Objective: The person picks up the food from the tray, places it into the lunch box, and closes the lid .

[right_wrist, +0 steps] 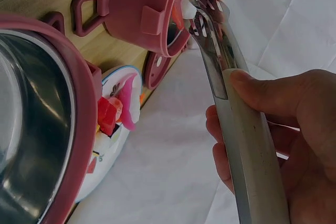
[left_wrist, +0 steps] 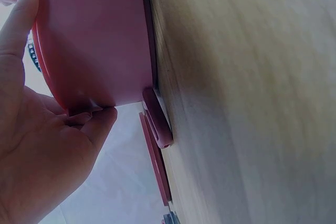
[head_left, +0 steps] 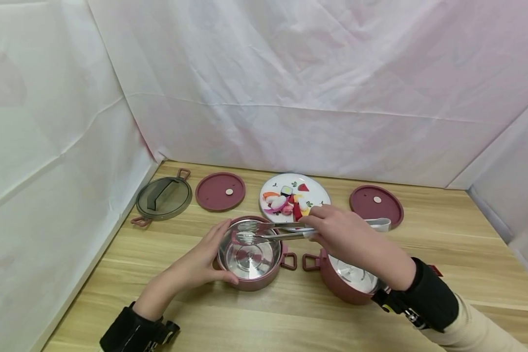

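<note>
My left hand [head_left: 198, 266] grips the left maroon pot [head_left: 257, 284], thumb at the near side and fingers round the far side. The pot has a steel inside and stands on the table. My right hand [head_left: 343, 230] holds metal tongs [head_left: 290, 236] by their pale grips, with the tips over the left pot's mouth. At those tips in the right wrist view is a red and white piece [right_wrist: 178, 11]; whether the tips pinch it cannot be told. Below my right forearm stands a second maroon pot [head_left: 341, 288], partly hidden.
Behind the pots is a white plate [head_left: 321, 195] bearing several colourful toy food pieces [head_left: 287, 209]. A glass lid [head_left: 178, 198] with a dark handle lies at the left. Two maroon discs, one left [head_left: 213, 193] and one right [head_left: 367, 205], flank the plate. White cloth [head_left: 290, 98] hangs behind.
</note>
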Demonstrator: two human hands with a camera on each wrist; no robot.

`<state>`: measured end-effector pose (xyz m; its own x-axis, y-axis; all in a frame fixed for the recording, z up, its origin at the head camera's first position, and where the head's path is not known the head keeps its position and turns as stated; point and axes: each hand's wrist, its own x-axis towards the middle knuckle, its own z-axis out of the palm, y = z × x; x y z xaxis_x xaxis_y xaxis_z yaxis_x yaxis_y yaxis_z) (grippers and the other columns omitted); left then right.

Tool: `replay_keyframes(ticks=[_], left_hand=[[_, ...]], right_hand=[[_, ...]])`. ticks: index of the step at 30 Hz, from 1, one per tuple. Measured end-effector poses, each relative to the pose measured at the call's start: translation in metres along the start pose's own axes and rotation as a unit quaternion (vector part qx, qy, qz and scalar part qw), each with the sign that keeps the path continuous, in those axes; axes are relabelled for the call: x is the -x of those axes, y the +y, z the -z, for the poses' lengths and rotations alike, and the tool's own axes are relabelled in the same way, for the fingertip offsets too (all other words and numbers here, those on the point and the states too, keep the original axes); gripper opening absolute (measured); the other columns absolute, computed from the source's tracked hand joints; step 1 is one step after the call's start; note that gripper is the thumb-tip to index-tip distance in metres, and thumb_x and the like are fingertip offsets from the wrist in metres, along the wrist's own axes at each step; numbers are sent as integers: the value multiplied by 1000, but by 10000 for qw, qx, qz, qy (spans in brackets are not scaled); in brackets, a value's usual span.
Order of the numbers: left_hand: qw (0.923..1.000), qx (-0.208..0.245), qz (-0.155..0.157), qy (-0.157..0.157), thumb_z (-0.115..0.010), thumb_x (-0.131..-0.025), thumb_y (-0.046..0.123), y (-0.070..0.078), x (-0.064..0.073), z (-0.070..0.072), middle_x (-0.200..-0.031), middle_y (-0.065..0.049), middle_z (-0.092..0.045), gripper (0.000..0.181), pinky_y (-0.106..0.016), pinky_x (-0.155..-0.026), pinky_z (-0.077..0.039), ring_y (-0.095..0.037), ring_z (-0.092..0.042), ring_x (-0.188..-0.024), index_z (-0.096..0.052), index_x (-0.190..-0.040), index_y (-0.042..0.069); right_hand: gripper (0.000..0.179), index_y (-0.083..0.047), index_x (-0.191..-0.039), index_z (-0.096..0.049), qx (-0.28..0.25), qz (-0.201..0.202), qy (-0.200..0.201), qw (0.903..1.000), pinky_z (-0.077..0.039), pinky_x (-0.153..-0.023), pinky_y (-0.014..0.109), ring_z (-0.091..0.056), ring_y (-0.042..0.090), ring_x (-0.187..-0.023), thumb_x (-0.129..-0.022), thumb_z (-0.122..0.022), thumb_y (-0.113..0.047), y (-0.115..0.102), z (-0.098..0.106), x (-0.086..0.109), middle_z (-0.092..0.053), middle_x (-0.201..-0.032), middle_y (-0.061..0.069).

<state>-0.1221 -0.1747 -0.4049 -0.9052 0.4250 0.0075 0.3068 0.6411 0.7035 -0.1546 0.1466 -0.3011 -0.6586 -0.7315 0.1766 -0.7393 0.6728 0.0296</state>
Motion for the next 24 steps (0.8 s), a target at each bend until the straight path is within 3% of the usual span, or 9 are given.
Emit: replay_keyframes(ticks=[9, 24], left_hand=[[10000, 19, 13, 38, -86, -66, 54, 1, 0, 1, -165, -20, -16, 130, -60, -118, -30, -41, -21, -151, -9, -161, 8], [10000, -1, -46, 49, -86, -66, 52, 2, 1, 1, -164, -21, -18, 128, -59, -119, -30, -41, -22, -151, -12, -160, 5]], right_hand=[[34, -13, -115, -70, 495, 209, -112, 9985, -58, -68, 29, -63, 17, -86, -83, -81, -18, -4, -7, -8, -65, -95, 1], [38, -17, -115, -72, 756, -14, -498, 9959, -59, -70, 29, -61, 16, -84, -80, -84, -25, -7, -16, -14, -70, -98, 0]])
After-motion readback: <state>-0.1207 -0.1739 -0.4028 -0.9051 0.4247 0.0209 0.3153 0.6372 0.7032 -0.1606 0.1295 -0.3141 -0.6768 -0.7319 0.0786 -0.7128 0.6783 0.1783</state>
